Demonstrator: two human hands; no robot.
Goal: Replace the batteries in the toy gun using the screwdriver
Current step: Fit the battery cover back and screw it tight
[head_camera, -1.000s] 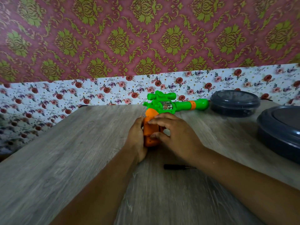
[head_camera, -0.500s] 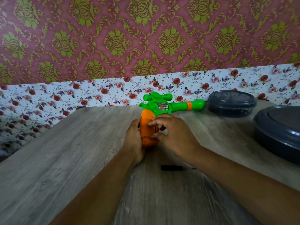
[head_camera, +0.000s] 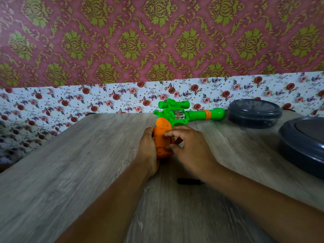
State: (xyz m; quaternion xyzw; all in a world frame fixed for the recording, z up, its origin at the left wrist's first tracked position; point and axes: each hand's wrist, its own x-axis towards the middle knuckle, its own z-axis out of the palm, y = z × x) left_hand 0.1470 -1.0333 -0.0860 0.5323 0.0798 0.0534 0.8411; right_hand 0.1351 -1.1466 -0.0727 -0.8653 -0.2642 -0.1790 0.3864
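Note:
A green toy gun with an orange grip lies on its side on the wooden table, barrel pointing right. My left hand holds the orange grip from its left side. My right hand pinches the grip from the right, index finger on its top face and thumb near its lower end. A small black screwdriver lies on the table just behind my right wrist, partly hidden by the forearm. No batteries are visible.
A round dark grey lidded container stands at the back right by the gun's muzzle. A larger dark grey container sits at the right edge. A flowered wall runs along the table's far edge.
Both hands stay on the orange grip. My right fingers have shifted a little on it; the gun and the screwdriver lie where they were.

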